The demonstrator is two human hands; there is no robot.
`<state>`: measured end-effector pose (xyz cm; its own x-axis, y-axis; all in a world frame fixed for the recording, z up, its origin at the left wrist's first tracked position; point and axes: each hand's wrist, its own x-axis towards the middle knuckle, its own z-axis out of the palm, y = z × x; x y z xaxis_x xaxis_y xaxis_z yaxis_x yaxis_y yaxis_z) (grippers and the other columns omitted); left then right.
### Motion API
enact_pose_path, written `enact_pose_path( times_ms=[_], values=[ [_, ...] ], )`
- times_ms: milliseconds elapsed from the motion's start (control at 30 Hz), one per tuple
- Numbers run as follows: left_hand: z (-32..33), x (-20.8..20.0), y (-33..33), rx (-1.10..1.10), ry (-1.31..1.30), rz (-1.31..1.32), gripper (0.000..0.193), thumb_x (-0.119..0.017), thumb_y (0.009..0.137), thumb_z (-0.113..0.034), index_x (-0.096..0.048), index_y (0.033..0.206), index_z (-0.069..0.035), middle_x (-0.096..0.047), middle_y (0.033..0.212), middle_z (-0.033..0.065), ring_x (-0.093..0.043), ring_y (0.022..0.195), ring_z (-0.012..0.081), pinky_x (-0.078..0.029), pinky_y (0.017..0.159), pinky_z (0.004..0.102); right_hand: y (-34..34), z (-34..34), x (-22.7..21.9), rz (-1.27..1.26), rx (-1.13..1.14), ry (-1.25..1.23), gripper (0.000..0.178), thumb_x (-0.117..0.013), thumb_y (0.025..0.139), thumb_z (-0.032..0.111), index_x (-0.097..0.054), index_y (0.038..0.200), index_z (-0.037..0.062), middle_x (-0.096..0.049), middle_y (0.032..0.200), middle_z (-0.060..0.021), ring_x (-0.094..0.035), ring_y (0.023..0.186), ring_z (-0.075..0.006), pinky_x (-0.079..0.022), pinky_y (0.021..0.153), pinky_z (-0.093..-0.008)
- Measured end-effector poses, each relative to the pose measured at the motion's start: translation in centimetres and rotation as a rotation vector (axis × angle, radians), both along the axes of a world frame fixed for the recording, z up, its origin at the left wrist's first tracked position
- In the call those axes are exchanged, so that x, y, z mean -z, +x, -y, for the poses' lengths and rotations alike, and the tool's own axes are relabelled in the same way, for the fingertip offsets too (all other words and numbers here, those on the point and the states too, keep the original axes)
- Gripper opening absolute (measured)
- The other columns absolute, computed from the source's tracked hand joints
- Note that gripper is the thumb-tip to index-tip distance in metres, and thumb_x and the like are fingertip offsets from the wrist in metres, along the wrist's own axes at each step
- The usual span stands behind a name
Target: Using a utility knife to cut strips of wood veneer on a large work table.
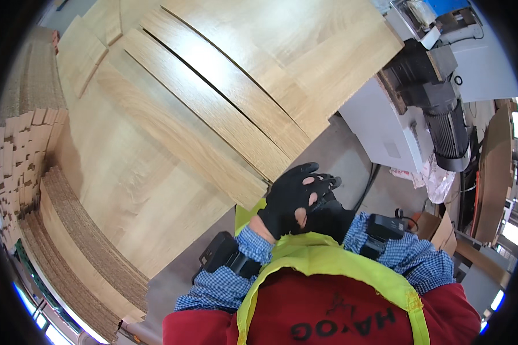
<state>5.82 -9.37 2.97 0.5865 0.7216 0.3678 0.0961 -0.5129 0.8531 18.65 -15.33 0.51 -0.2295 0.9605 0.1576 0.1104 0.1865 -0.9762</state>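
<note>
My two hands meet in front of my chest, just off the near edge of a stack of wood-grain boards, both in black gloves. My left hand (288,201) lies across the right one, its fingers bent and close together, with skin showing through holes in the glove. What those fingers hold, if anything, is hidden. Behind it, my right hand (331,218) is mostly covered, and its fingers cannot be made out. Nearest to the hands are the ends of narrow wood-grain strips (213,80), lying side by side with dark gaps between them on a wide board (138,190).
At the left rise piles of cut board strips (31,149) with raw chipboard edges. A black motor (446,129) on a pale machine (380,126) stands to the right. Below it are a dark cable (367,187) and an open cardboard box (437,230).
</note>
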Motion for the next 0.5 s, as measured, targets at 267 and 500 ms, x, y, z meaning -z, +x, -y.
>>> enact_pose_path(
  times_ms=[267,500],
  values=[
    [-20.6,-2.3,-16.2,-0.793,0.536,-0.529,0.061,-0.071,0.084,-0.022,-0.045,0.135,0.000,-0.053,0.130,0.0205,-0.052,0.119,0.0301,-0.042,0.100,0.0342,1.3,-3.0,-6.5,0.327,-0.034,-0.811,0.030,-0.061,0.086,0.024,-0.055,0.105,0.0021,-0.055,0.086,-0.0127,-0.059,0.075,-0.0230,-0.051,0.067,-0.0369],
    [-33.0,-1.4,-24.7,-0.761,-0.214,-0.717,0.089,-0.075,0.075,-0.049,-0.040,0.140,0.000,-0.045,0.140,0.0212,-0.044,0.129,0.0263,-0.037,0.105,0.0328,-2.5,-5.5,-6.7,0.547,-0.019,-0.227,0.019,-0.057,0.085,0.004,-0.055,0.103,0.0035,-0.053,0.078,-0.0111,-0.057,0.071,-0.0248,-0.047,0.061,-0.0364]
  ],
)
